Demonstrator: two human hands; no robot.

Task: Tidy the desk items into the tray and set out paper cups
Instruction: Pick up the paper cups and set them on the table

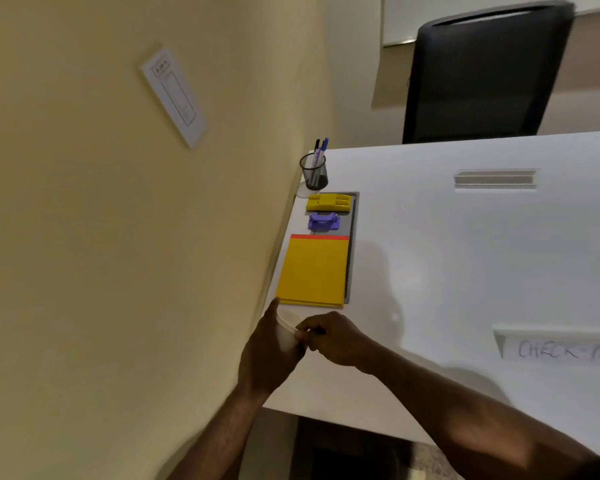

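Note:
My left hand point(269, 351) is wrapped around a stack of white paper cups point(287, 329) just above the desk's left edge. My right hand point(333, 337) pinches the rim of the cup at the stack's open end. Beyond them a grey tray point(352, 237) lies along the left edge of the white desk point(447, 258). In the tray sit a yellow stapler point(329, 201), a purple hole punch point(323, 221) and a yellow folder with a red top strip point(313, 270).
A black mesh pen holder point(314, 170) with pens stands behind the tray, with a small white lid-like object point(302, 192) beside it. A folded "CHECK-IN" sign point(561, 348) and a white name stand point(496, 178) are on the right. A black chair point(482, 74) is behind the desk; the wall is at the left.

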